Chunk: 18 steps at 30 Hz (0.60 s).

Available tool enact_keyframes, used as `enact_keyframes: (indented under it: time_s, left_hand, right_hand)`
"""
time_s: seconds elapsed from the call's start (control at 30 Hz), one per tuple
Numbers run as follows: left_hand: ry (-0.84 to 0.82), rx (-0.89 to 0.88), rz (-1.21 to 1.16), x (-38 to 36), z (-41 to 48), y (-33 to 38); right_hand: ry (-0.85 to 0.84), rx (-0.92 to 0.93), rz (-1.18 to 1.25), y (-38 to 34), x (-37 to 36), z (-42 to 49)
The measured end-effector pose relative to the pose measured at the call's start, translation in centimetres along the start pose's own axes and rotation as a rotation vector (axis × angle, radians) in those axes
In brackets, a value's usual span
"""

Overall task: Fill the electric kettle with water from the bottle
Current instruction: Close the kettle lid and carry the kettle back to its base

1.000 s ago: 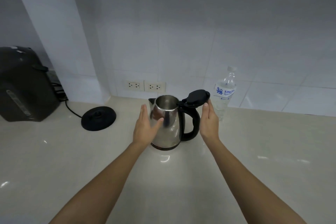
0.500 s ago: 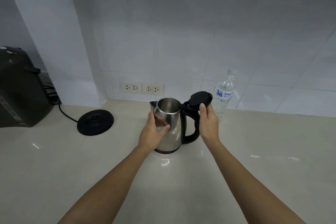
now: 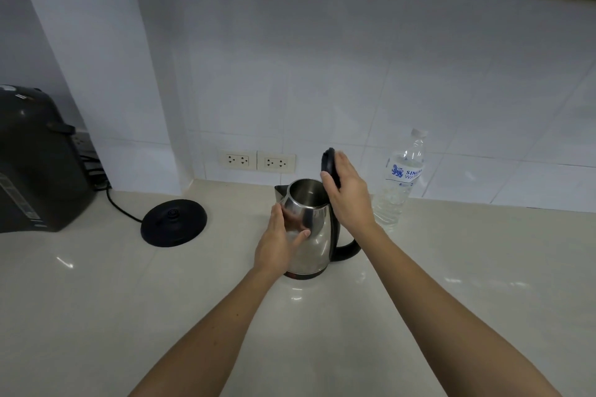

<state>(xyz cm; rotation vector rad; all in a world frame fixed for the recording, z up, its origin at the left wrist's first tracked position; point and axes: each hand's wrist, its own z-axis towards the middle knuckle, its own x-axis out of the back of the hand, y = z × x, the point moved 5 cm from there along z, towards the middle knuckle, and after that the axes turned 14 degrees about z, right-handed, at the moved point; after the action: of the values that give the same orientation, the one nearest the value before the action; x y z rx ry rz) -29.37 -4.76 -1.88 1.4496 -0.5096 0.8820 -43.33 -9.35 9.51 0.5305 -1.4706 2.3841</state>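
A steel electric kettle [image 3: 314, 229] with a black handle stands on the pale counter [image 3: 129, 300], off its base. Its black lid [image 3: 329, 164] is swung up nearly vertical, and the mouth is uncovered. My right hand [image 3: 350, 193] grips the lid from the right side. My left hand [image 3: 280, 242] is pressed around the kettle's left wall. A clear water bottle [image 3: 398, 180] with a blue-printed label and a white cap stands upright to the right of the kettle, near the wall.
The black round kettle base [image 3: 174, 222] lies left of the kettle, with its cord running to the back left. A dark appliance [image 3: 35, 158] stands at the far left. Two wall sockets [image 3: 256, 160] sit behind the kettle.
My right hand closed on the lid and tipped it from a slant to nearly upright. My left hand went from beside the kettle to holding its body.
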Motion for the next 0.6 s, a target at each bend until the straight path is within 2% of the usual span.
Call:
enact_keyframes:
  time_s: [0.2, 0.37, 0.5, 0.6]
  left_hand:
    - [-0.039, 0.006, 0.03, -0.2, 0.1, -0.4]
    - [-0.035, -0.008, 0.025, -0.5, 0.1, -0.7]
    - [-0.032, -0.009, 0.031, -0.7, 0.2, -1.0]
    - [-0.035, -0.01, 0.028, -0.7, 0.3, -1.1]
  right_hand:
    - [-0.26, 0.077, -0.376, -0.9, -3.7, 0.9]
    - [-0.362, 0.08, -0.556, -0.4, -4.9, 0.8]
    - [-0.402, 0.11, -0.6, 0.1, -5.2, 0.3]
    - [-0.362, 0.039, -0.493, 0.4, -5.0, 0.5]
